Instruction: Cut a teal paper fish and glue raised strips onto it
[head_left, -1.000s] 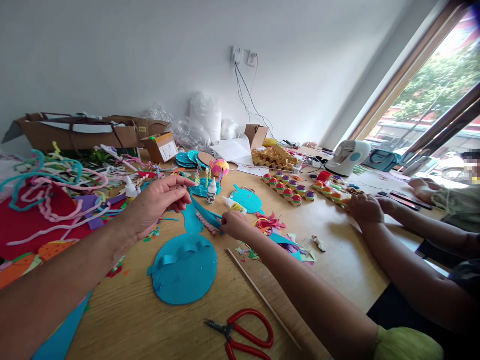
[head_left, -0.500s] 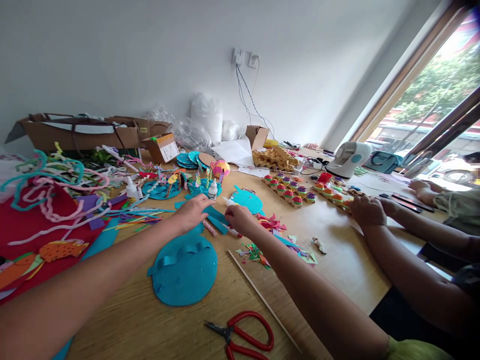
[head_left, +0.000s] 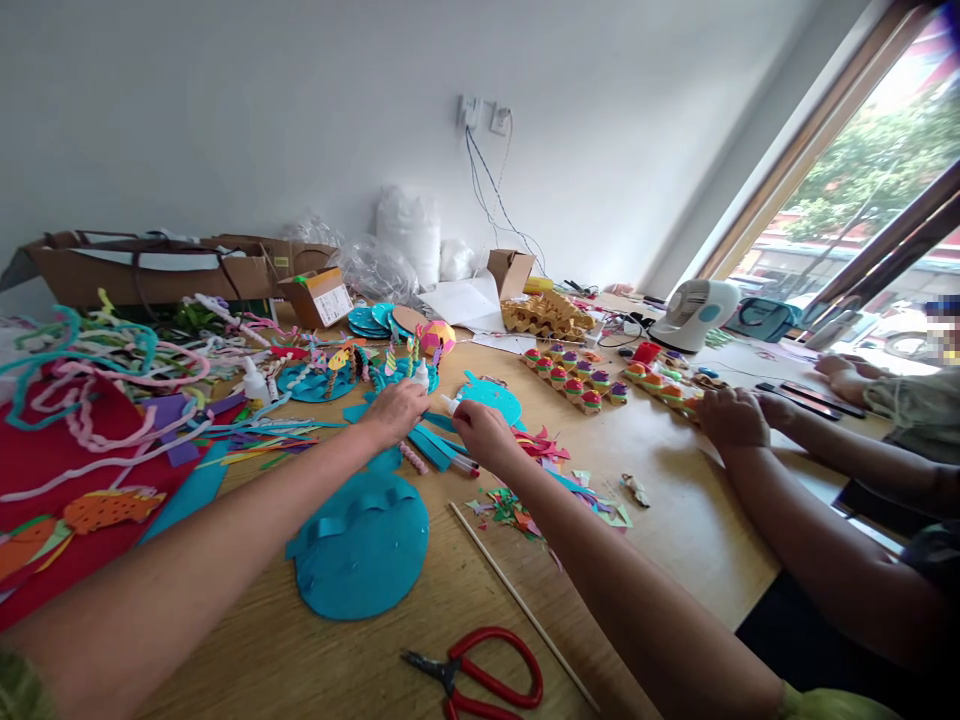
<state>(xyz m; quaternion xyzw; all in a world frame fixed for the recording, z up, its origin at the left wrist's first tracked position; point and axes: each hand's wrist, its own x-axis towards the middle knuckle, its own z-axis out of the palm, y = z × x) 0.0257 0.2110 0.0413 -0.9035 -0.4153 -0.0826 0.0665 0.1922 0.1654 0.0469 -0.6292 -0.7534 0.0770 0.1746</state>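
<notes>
My left hand [head_left: 400, 412] is closed round a small white glue bottle [head_left: 421, 376], whose top shows above the fingers. My right hand [head_left: 484, 434] pinches a small white pointed piece [head_left: 451, 404], cap-like, most of it hidden in the fingers. Between and below the hands lie blue paper strips [head_left: 436, 450] and a twisted pink-and-white stick [head_left: 413, 459]. Nearer to me is a round blue cutout [head_left: 364, 560] with a looped strip across it. Another blue cutout [head_left: 491, 400] lies just beyond my right hand.
Red-handled pliers [head_left: 495, 665] and a thin wooden stick [head_left: 525, 610] lie in front. Paper scraps [head_left: 517, 508] are scattered on the right. Fuzzy pipe cleaners [head_left: 97, 370] and a second glue bottle [head_left: 256, 382] are at left. A co-worker's hand [head_left: 731, 420] rests by egg cartons [head_left: 574, 380].
My left hand has moved forward and right and closed round the glue bottle, which stood at its fingertips before. My right hand keeps its pinch, and the view has shifted slightly.
</notes>
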